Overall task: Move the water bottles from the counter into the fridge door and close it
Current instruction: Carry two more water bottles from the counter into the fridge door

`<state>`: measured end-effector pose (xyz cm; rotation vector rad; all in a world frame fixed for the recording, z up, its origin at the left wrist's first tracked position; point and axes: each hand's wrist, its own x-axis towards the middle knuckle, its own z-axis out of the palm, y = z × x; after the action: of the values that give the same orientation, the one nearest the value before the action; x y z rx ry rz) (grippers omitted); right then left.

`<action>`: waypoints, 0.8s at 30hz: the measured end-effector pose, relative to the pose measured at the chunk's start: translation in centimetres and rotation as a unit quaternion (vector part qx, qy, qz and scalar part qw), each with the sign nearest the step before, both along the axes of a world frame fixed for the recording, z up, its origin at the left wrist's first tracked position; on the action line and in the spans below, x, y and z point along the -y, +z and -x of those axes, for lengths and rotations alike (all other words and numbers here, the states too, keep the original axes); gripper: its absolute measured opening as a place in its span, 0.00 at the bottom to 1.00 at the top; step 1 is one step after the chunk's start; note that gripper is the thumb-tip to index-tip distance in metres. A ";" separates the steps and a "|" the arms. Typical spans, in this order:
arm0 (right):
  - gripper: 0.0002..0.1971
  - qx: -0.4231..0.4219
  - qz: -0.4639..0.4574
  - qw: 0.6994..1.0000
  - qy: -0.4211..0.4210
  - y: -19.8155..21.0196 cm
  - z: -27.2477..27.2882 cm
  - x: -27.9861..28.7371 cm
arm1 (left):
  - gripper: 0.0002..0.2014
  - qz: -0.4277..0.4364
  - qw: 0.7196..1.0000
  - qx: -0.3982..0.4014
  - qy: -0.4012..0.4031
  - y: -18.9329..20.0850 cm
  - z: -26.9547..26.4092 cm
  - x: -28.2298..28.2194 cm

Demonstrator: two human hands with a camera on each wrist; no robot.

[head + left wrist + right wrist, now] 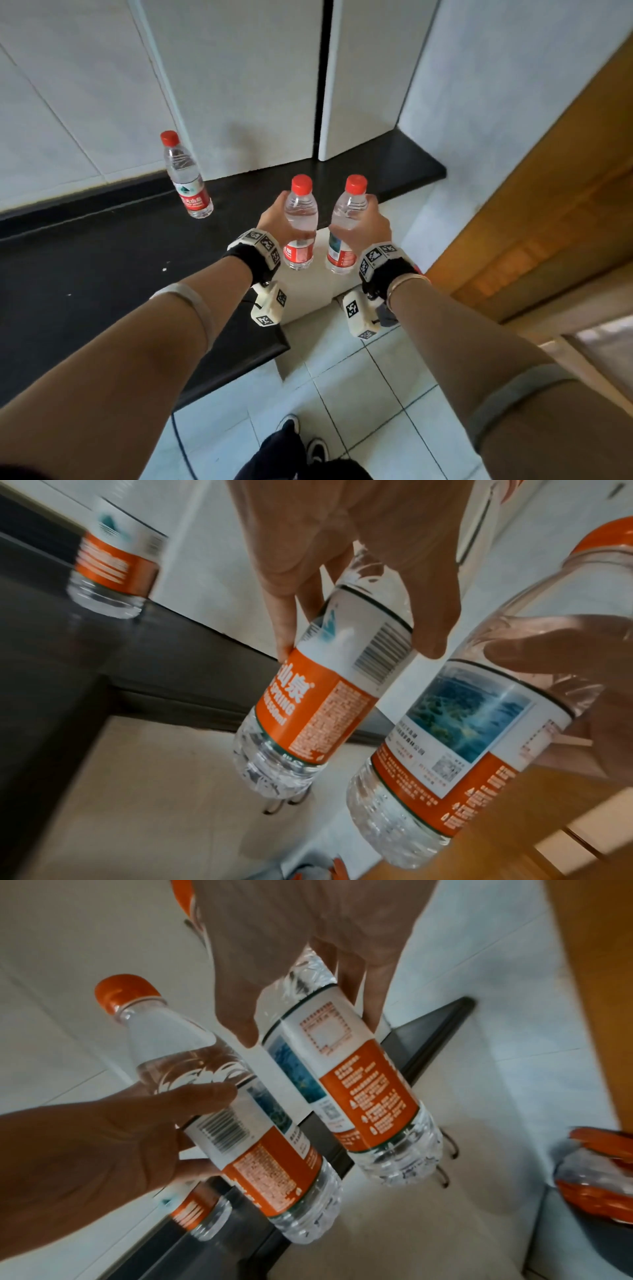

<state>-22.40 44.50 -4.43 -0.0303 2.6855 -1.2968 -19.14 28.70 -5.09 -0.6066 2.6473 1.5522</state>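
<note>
While carrying two bottles at once, keep each upright and a little apart, so as not to knock one against the other. Nearest: left grip (274,222) wrapped round the clear shoulder of the left bottle (299,255), with thumb on the near side, fingers round the far side, and label and base free below. Just beside it, right grip (363,226) curled likewise round the upper body of the right bottle (342,255), with the red cap above the knuckles. Held high on the body in both cases, so expect the heavier lower half to swing. Better to squeeze firmly without crushing the thin plastic, and to turn slowly toward the fridge. Both in the air, clear of the black desk (85,274), by its corner and over the tiled floor (359,377). Farther off to the left, a third bottle (186,178), upright and untouched on the desk near the wall, well apart from either grip; probably a second trip. Beyond that, white panels (239,85) with a dark gap between; cannot tell whether fridge doors. No open door shelf in view.
</note>
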 end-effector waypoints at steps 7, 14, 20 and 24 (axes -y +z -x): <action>0.37 -0.008 -0.013 0.990 -0.140 0.3 -0.8 -9.4 | 0.31 0.003 0.985 -0.012 -0.170 -0.5 4.2 -8.9; 0.42 -0.012 0.002 0.954 -0.301 -0.4 -4.2 -18.0 | 0.29 0.041 0.943 -0.028 -0.330 -1.0 5.8 -19.0; 0.40 -0.020 0.002 0.910 -0.414 -0.7 -9.3 -25.1 | 0.35 -0.001 0.892 -0.015 -0.451 -1.5 3.8 -28.0; 0.40 -0.017 -0.020 0.876 -0.481 -0.8 -13.1 -30.4 | 0.34 0.007 0.845 -0.029 -0.535 -1.5 2.1 -34.7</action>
<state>-9.35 74.90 -5.23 1.4577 2.7990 -1.3968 -21.22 63.37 -6.61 0.8264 2.2437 1.1330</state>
